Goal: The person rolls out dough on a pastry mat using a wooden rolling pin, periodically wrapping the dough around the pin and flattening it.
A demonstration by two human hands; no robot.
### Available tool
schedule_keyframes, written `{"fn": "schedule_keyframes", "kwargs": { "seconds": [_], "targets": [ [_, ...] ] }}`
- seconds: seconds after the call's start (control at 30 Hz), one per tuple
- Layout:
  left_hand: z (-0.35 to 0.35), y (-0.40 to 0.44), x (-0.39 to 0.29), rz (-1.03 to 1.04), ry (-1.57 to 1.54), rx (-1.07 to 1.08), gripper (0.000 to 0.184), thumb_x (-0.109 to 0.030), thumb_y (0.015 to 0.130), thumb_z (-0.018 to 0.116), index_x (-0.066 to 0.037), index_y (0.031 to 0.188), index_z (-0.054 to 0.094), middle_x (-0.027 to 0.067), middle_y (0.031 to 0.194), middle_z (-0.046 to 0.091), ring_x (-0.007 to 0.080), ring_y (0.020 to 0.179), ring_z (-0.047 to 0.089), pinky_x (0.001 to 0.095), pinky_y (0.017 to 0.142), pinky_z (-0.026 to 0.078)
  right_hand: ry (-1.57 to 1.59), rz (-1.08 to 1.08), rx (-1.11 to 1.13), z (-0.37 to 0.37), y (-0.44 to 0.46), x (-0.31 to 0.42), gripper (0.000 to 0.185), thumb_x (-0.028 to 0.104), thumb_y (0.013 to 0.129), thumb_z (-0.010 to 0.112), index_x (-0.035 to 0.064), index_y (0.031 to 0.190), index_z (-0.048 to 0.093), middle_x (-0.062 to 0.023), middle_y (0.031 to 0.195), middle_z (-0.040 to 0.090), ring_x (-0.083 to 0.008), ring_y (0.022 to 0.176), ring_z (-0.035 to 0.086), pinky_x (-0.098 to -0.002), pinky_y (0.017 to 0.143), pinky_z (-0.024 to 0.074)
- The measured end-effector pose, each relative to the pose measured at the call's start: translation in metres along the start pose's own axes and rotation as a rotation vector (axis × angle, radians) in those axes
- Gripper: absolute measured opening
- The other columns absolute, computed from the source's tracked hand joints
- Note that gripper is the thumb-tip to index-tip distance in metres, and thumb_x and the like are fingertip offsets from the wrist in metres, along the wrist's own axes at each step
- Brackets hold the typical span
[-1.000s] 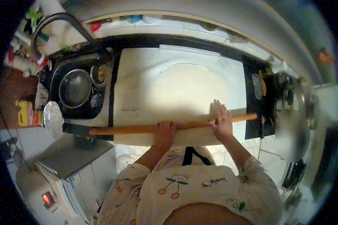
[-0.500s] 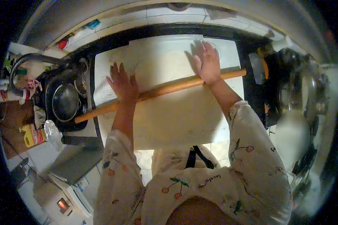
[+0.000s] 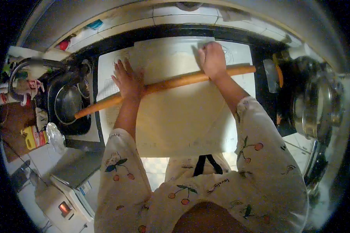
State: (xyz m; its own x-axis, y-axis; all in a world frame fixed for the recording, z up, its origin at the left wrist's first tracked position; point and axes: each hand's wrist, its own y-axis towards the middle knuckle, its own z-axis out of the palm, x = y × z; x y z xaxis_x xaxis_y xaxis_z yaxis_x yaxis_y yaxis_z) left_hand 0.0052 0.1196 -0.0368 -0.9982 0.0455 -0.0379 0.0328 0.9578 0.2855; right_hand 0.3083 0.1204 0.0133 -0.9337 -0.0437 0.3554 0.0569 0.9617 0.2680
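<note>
1. Rolling pin (image 3: 175, 82), long and wooden, lies aslant across a pale sheet of dough (image 3: 171, 116) on a white mat (image 3: 243, 95), which covers part of the bench (image 3: 182, 31). Its left end is nearer the person and juts past the mat towards the sink pan (image 3: 69, 103); its right end is by the mat's right edge.

2. Left hand (image 3: 130, 83) lies over the pin, palm down, fingers spread and pointing away from the body.

3. Right hand (image 3: 214, 60) has its heel at the pin and its fingers curled inward beyond it; whether they pinch anything, I cannot tell.

4. The pin looks stiff and moderately heavy, hardly fragile. Flour could make it slick. Good holds would be either side of its middle, well apart, with open palms and even pressure; its length could make it swing if one side is pushed harder.

5. The dough looks thin, soft and limp, likely to stretch, crease or tear if pinched at one spot. Broad support under it, or draping it over the pin, would be kinder than fingertips. Its outer edge is hard to make out against the mat.
</note>
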Motion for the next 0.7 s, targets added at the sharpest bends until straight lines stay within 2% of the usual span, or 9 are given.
{"fn": "schedule_keyframes", "kwargs": {
  "seconds": [0.1,0.13,0.2,0.27,0.43,0.53,0.57,0.63,0.7],
  "targets": [
    [-0.041,-0.063,-0.008,0.086,0.056,0.242,0.081,-0.046,0.082,0.055,-0.005,0.145,0.023,0.0170,0.152,0.018,0.0364,0.140,0.015,0.0603,0.109,0.012,-0.077,-0.154,-0.165,0.000,-0.068,-0.002,0.046,0.032,0.082,0.063,-0.0003,0.114,0.058,-0.0226,0.125,0.053,-0.0383,0.119,0.046,-0.0478,0.102,0.0358],
    [-0.040,-0.093,-0.002,0.179,0.037,0.139,0.085,-0.048,0.080,0.056,-0.004,0.145,0.024,0.0190,0.151,0.018,0.0375,0.140,0.014,0.0600,0.109,0.011,-0.122,-0.233,-0.226,0.000,-0.098,-0.006,0.052,0.034,0.081,0.064,0.0009,0.120,0.055,-0.0210,0.132,0.049,-0.0383,0.124,0.043,-0.0507,0.104,0.0331],
    [-0.067,-0.140,-0.005,0.192,-0.034,0.197,0.088,-0.052,0.078,0.056,-0.001,0.143,0.027,0.0224,0.150,0.018,0.0396,0.140,0.015,0.0605,0.109,0.012,-0.133,-0.133,0.158,-0.035,-0.135,0.006,0.062,0.033,0.079,0.066,0.0014,0.129,0.047,-0.0177,0.142,0.039,-0.0379,0.130,0.037,-0.0564,0.104,0.0296],
    [-0.088,-0.184,-0.007,0.218,-0.061,0.246,0.089,-0.055,0.077,0.056,-0.001,0.142,0.029,0.0230,0.149,0.020,0.0396,0.139,0.017,0.0606,0.109,0.012,-0.035,-0.182,0.165,-0.044,-0.177,0.002,0.060,0.025,0.080,0.061,0.0039,0.133,0.042,-0.0200,0.145,0.030,-0.0423,0.131,0.031,-0.0575,0.105,0.0249],
    [-0.100,-0.222,-0.007,0.272,-0.322,0.069,0.071,-0.046,0.080,0.059,-0.005,0.135,0.042,0.0175,0.138,0.039,0.0352,0.133,0.031,0.0609,0.108,0.013,0.177,-0.004,0.374,-0.074,-0.239,0.011,0.055,0.023,0.084,0.059,0.0057,0.134,0.042,-0.0207,0.134,0.044,-0.0421,0.123,0.041,-0.0549,0.103,0.0302],
    [-0.078,-0.197,-0.006,0.282,-0.204,0.308,0.050,-0.030,0.081,0.063,-0.009,0.125,0.050,0.0119,0.125,0.048,0.0316,0.124,0.041,0.0611,0.107,0.017,0.223,-0.338,0.543,-0.046,-0.285,0.005,0.046,0.024,0.089,0.058,0.0016,0.127,0.046,-0.0153,0.113,0.061,-0.0343,0.108,0.055,-0.0446,0.097,0.0418],
    [-0.076,-0.192,-0.008,0.295,-0.297,0.297,0.041,-0.019,0.079,0.065,-0.010,0.116,0.052,0.0091,0.120,0.049,0.0305,0.120,0.044,0.0609,0.105,0.021,0.397,-0.122,0.661,-0.039,-0.293,0.012,0.042,0.023,0.089,0.059,0.0011,0.123,0.049,-0.0133,0.110,0.062,-0.0313,0.104,0.057,-0.0417,0.094,0.0438],
    [-0.052,-0.205,-0.006,0.333,-0.343,0.313,0.049,-0.025,0.078,0.066,-0.009,0.121,0.051,0.0112,0.125,0.047,0.0313,0.123,0.042,0.0601,0.106,0.020,0.743,0.326,0.873,-0.026,-0.299,0.038,0.037,0.023,0.089,0.059,0.0001,0.117,0.053,-0.0092,0.103,0.064,-0.0253,0.097,0.060,-0.0359,0.089,0.0478],
    [-0.061,-0.211,-0.006,0.365,-0.348,0.342,0.059,-0.031,0.076,0.067,-0.009,0.127,0.047,0.0134,0.130,0.044,0.0324,0.127,0.038,0.0591,0.107,0.018,0.980,0.520,0.859,-0.023,-0.301,0.048,0.033,0.024,0.089,0.060,0.0008,0.113,0.056,-0.0079,0.103,0.064,-0.0220,0.096,0.060,-0.0341,0.088,0.0479]
  ]
}}
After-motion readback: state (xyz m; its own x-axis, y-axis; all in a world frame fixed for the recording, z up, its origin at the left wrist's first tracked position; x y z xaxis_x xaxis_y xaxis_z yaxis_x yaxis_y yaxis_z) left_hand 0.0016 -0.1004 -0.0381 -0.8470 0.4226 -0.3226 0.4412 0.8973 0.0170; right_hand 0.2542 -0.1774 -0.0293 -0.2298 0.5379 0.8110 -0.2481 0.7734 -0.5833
